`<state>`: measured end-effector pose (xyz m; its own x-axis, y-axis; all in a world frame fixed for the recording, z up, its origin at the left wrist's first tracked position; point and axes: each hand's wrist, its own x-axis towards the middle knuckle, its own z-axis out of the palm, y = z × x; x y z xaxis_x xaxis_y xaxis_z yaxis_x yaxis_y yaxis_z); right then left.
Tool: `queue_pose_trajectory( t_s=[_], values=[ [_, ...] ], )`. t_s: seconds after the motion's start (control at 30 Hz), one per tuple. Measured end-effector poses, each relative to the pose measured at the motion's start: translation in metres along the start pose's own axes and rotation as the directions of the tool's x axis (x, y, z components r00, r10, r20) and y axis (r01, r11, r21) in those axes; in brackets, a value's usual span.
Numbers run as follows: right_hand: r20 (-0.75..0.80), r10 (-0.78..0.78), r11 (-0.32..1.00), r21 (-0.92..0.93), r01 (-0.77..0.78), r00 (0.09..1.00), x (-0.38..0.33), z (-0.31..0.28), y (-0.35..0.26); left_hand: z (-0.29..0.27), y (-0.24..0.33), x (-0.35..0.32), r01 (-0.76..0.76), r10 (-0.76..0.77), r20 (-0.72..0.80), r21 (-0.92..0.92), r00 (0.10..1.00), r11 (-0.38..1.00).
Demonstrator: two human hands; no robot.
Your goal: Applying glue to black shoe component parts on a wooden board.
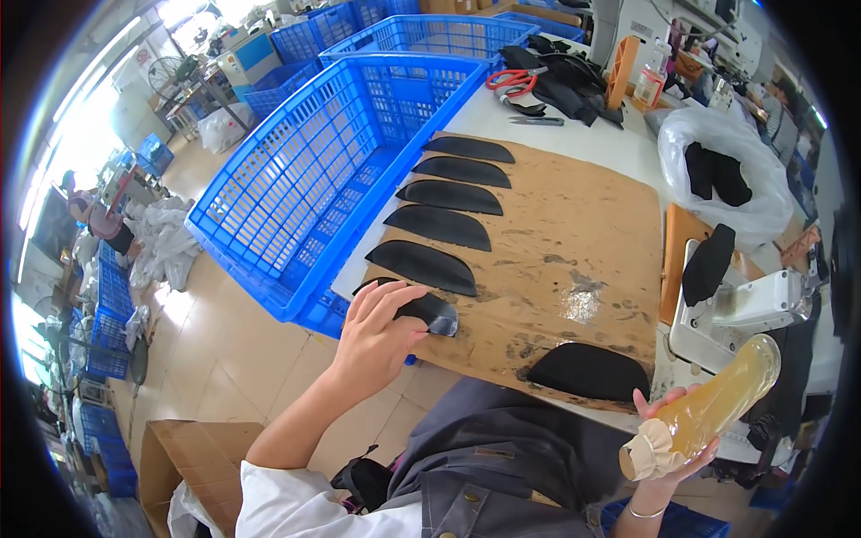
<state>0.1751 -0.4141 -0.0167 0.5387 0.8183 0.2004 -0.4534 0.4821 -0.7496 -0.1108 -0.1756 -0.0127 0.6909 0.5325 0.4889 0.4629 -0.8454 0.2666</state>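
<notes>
1. Left hand [381, 327]: fingers and thumb bent onto one black piece [435, 314]; whether they pinch or only touch it, cannot tell.
2. Right hand [677, 471]: clamped around one tilted bottle [726, 386] of yellow liquid, its cloth-wrapped mouth lowest.
3. Pieces: seven on one brown board [583, 215], six in a column along its left side, one at its near right corner.
4. Scissors [511, 82]: one red-handled pair, beyond the board.
</notes>
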Motion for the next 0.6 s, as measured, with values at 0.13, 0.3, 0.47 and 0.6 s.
queue_pose_trajectory(
  t_s=[0.13, 0.3, 0.47, 0.6],
  values=[
    [0.029, 0.015, 1.0, 0.018, -0.015, 0.999, 0.002, -0.002, 0.001, 0.001, -0.009, -0.002, 0.041, -0.044, -0.026, -0.108, 0.999, 0.993],
    [0.008, -0.002, 1.0, -0.012, 0.002, 1.0, 0.001, -0.002, -0.005, -0.003, -0.005, 0.009, 0.077, -0.082, -0.06, -0.077, 0.995, 0.994],
    [0.026, -0.096, 0.917, -0.387, 0.098, 0.995, 0.017, 0.02, -0.009, 0.021, 0.037, 0.015, -0.305, 0.306, -0.039, -0.264, 0.951, 0.915],
    [0.172, -0.185, 0.594, -0.764, 0.25, 0.968, 0.044, 0.061, 0.001, 0.049, 0.058, 0.015, -0.405, 0.41, -0.035, -0.253, 0.911, 0.879]
  ],
)
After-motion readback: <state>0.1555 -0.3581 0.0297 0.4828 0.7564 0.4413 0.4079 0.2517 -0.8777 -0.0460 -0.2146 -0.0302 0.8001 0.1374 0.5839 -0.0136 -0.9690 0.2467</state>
